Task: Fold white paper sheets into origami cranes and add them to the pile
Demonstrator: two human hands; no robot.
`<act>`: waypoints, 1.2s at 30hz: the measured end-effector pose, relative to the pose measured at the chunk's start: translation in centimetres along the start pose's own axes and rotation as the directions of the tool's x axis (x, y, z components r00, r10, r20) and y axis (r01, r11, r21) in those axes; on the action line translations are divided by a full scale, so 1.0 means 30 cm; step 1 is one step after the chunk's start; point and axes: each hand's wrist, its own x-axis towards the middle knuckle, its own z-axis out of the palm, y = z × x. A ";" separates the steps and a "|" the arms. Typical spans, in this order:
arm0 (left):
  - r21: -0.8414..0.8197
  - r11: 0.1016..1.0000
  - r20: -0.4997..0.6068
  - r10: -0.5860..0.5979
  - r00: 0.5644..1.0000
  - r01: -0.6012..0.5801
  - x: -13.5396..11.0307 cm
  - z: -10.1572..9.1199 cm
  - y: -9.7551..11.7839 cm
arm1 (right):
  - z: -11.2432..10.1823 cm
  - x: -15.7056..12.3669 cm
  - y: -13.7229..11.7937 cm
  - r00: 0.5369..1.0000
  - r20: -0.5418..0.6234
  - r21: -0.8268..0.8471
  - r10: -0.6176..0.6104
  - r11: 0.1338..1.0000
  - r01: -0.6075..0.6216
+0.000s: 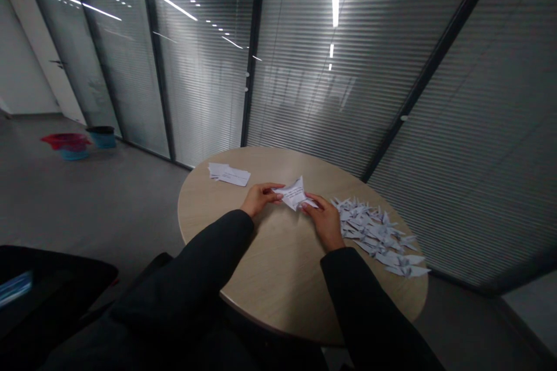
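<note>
**both hands clamped on folded paper, mid-fold**

left hand [260, 198] and right hand [324, 221] are brought together, pinching a folded white printed sheet [295, 194] at centre frame, held over the round wood-finish table [278, 261]. judged mid-fold: the sheet lacks the spread wings of the origami cranes [374, 235] heaped at right of the hands, so this step calls for both pinches held firm on the creases. loose printed paper slips [228, 174] lie toward the table's far edge, left of the hands.

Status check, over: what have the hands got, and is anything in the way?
Left hand and right hand pinching a partly folded printed sheet. Pile of paper cranes at right, loose printed sheets at left, neither touching the hands.
</note>
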 end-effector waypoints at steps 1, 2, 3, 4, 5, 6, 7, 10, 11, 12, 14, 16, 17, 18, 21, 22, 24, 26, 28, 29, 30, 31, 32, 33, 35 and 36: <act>-0.011 1.000 0.003 -0.009 1.000 0.009 -0.002 0.000 0.006 | -0.002 0.000 -0.003 1.000 0.000 -0.012 -0.002 1.000 0.002; -0.023 1.000 0.003 -0.017 1.000 0.017 -0.004 0.000 0.013 | -0.005 0.000 -0.007 1.000 0.003 -0.021 -0.006 1.000 0.006; -0.034 0.999 0.002 -0.025 1.000 0.025 -0.006 0.000 0.020 | -0.007 0.000 -0.012 1.000 0.005 -0.025 -0.010 1.000 0.010; -0.043 0.999 -0.002 -0.030 1.000 0.030 -0.008 0.000 0.027 | -0.009 -0.001 -0.018 1.000 0.008 -0.025 -0.014 1.000 0.014; -0.049 0.998 -0.007 -0.033 0.999 0.033 -0.010 0.000 0.033 | -0.010 -0.001 -0.024 1.000 0.010 -0.024 -0.019 1.000 0.019; -0.052 0.998 -0.014 -0.035 0.999 0.034 -0.012 -0.001 0.039 | -0.012 -0.002 -0.029 1.000 0.009 -0.021 -0.023 0.999 0.023; -0.053 0.998 -0.022 -0.035 0.999 0.033 -0.014 -0.001 0.044 | -0.013 -0.002 -0.034 1.000 0.005 -0.018 -0.026 1.000 0.026; -0.051 0.998 -0.047 -0.029 0.998 0.027 -0.016 -0.002 0.054 | -0.017 0.000 -0.039 1.000 -0.020 -0.002 -0.023 1.000 0.023; -0.051 0.998 -0.054 -0.027 0.998 0.024 -0.017 -0.002 0.057 | -0.018 0.001 -0.038 0.999 -0.031 0.004 -0.020 1.000 0.020; -0.052 0.998 -0.059 -0.023 0.998 0.020 -0.018 -0.001 0.059 | -0.020 0.003 -0.036 0.999 -0.041 0.006 -0.017 1.000 0.017; -0.047 0.999 -0.072 -0.013 0.997 0.009 -0.020 0.002 0.065 | -0.023 0.006 -0.032 0.998 -0.057 0.001 -0.015 1.000 0.015; -0.025 1.000 -0.090 0.000 0.996 -0.002 -0.023 0.005 0.071 | -0.026 0.007 -0.030 0.998 -0.065 -0.010 -0.015 1.000 0.014; -0.011 1.000 -0.099 0.007 0.995 -0.008 -0.025 0.006 0.072 | -0.026 0.007 -0.031 0.998 -0.064 -0.016 -0.015 1.000 0.014; 0.004 1.000 -0.106 0.014 0.994 -0.014 -0.027 0.006 0.073 | -0.027 0.006 -0.033 0.998 -0.058 -0.021 -0.014 1.000 0.013; 0.032 0.999 -0.122 0.041 0.992 -0.037 -0.029 0.004 0.069 | -0.025 0.001 -0.045 1.000 -0.022 -0.019 -0.012 1.000 0.012; 0.035 0.998 -0.125 0.049 0.991 -0.045 -0.029 0.003 0.066 | -0.025 0.000 -0.048 1.000 -0.009 -0.010 -0.015 1.000 0.015; 0.032 0.998 -0.134 0.057 0.989 -0.054 -0.027 0.001 0.062 | -0.025 -0.001 -0.052 1.000 0.004 0.010 -0.021 1.000 0.021; 0.019 0.999 -0.140 0.051 0.989 -0.049 -0.025 -0.001 0.062 | -0.028 0.000 -0.051 1.000 -0.007 0.027 -0.020 0.999 0.020; -0.001 0.999 -0.141 0.041 0.989 -0.041 -0.025 0.000 0.065 | -0.032 0.002 -0.045 0.999 -0.033 0.039 -0.012 0.999 0.013; -0.010 0.999 -0.141 0.035 0.989 -0.037 -0.025 0.001 0.068 | -0.034 0.003 -0.043 0.999 -0.047 0.042 -0.009 0.999 0.011; -0.017 0.999 -0.138 0.029 0.990 -0.031 -0.026 0.002 0.072 | -0.036 0.004 -0.040 0.998 -0.061 0.041 -0.006 0.999 0.009; -0.021 0.999 -0.138 0.021 0.990 -0.024 -0.028 0.003 0.076 | -0.037 0.005 -0.039 0.997 -0.074 0.035 -0.005 0.999 0.008; -0.024 1.000 -0.139 0.011 0.990 -0.014 -0.029 0.005 0.079 | -0.038 0.005 -0.039 0.996 -0.083 0.025 -0.006 1.000 0.008; -0.027 1.000 -0.143 0.000 0.990 -0.004 -0.031 0.006 0.083 | -0.037 0.005 -0.040 0.996 -0.090 0.012 -0.010 1.000 0.011; -0.040 0.999 -0.154 -0.018 0.988 0.012 -0.034 0.007 0.089 | -0.036 0.003 -0.044 0.995 -0.100 -0.016 -0.027 1.000 0.025; -0.049 0.999 -0.162 -0.023 0.987 0.016 -0.034 0.007 0.091 | -0.034 0.002 -0.047 0.994 -0.099 -0.031 -0.036 0.999 0.033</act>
